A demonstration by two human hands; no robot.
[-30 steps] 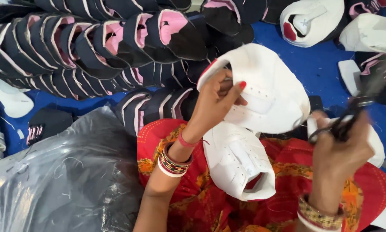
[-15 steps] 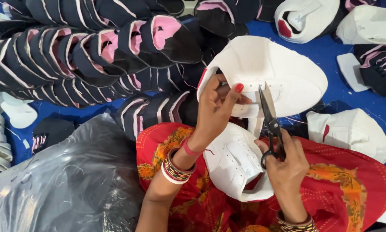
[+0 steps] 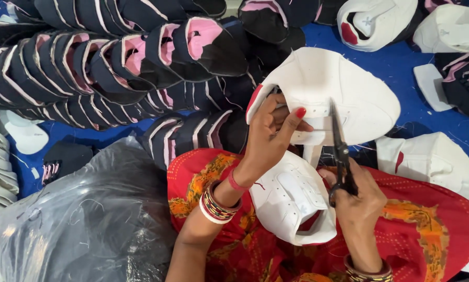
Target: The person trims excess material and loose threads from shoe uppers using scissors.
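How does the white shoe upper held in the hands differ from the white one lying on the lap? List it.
1. The held upper is lifted and gripped by the left hand; the lap upper lies loose on the red cloth.
2. The scissors in the right hand point at the held upper; the lap upper is untouched by the blades.
Both are white with red lining.

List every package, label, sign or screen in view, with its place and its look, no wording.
Plastic bag: lower left, beside the lap in red cloth; bulky, crumpled, grey and half clear.
Labels, signs, screens: none that can be made out.
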